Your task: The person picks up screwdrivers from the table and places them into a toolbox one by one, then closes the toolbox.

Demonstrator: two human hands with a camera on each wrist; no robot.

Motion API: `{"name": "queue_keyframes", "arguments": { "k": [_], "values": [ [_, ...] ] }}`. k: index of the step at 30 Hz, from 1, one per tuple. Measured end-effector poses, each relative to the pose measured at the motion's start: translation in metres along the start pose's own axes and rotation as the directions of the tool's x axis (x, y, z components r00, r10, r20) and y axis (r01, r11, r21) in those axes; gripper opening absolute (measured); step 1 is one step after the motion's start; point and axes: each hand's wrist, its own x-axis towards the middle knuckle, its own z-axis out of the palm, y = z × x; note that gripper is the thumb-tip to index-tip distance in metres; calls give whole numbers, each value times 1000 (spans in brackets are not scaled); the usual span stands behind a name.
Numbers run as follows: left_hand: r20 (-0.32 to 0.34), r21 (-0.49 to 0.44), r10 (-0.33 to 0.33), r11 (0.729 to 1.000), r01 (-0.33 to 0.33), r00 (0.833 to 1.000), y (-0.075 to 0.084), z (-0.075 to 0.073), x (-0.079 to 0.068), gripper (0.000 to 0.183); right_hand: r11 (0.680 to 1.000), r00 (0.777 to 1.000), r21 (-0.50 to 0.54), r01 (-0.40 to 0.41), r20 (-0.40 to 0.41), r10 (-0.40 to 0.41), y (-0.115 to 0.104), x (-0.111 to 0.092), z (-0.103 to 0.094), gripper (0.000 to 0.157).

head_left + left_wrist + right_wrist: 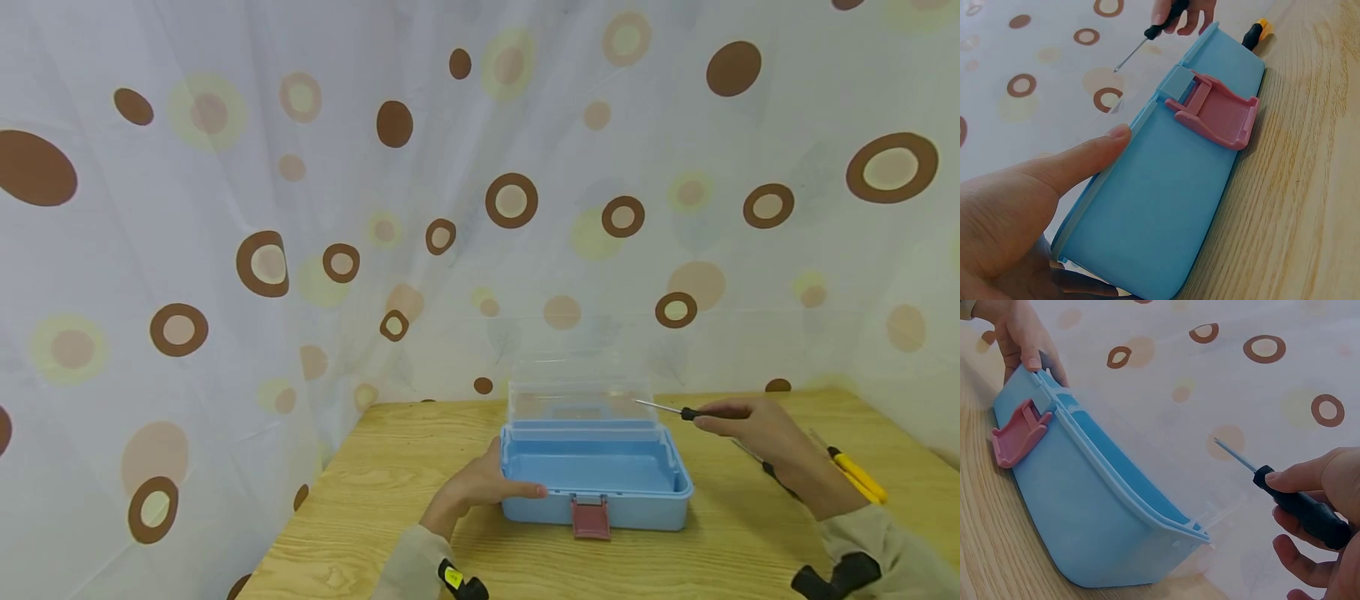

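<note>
A light-blue plastic toolbox [596, 509] stands on the table, its transparent lid [581, 392] raised at the back and its pink latch [591, 518] hanging down in front. Nothing shows inside the box in the head view. My left hand [487, 482] grips the box's left end, thumb [1100, 147] along the front rim; its other fingers are partly hidden. Above and right of the box, my right hand [772, 442] holds a screwdriver [1300, 512] by its black handle. The shaft points left, its tip in the air in front of the lid.
Right of the box, partly behind my right forearm, lie a second black-handled screwdriver [768, 469] and a yellow-and-black handled tool [861, 475]. A spotted curtain [570, 250] hangs behind the wooden table [397, 442] and along its left side.
</note>
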Motion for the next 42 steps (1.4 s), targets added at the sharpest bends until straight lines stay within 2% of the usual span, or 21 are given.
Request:
{"name": "queue_keyframes", "arguments": {
  "k": [4, 11, 19, 27, 36, 42],
  "values": [
    [-1, 2, -9, 1000, 9, 1000, 0, 1, -1, 127, 1000, 1000, 8, 0, 4, 0, -2, 0, 4, 51],
    [-3, 1, -14, 1000, 15, 1000, -2, 2, 0, 128, 1000, 998, 1, -23, 61, 23, -4, 3, 13, 55],
    [5, 4, 17, 1000, -17, 1000, -3, 3, 2, 126, 1000, 996, -29, -10, 87, 13, -9, 9, 23, 52],
    [8, 0, 43, 999, -43, 999, 0, 0, 2, 124, 998, 995, -43, 34, 98, -29, -18, 14, 37, 47],
    [1, 0, 44, 999, -44, 999, -2, -2, 3, 125, 999, 990, 7, 41, 134, -42, -20, 18, 48, 41],
    [2, 9, 33, 999, -33, 999, -2, -1, 4, 124, 997, 988, 4, 74, 133, -73, -20, 18, 57, 39]
  ]
}}
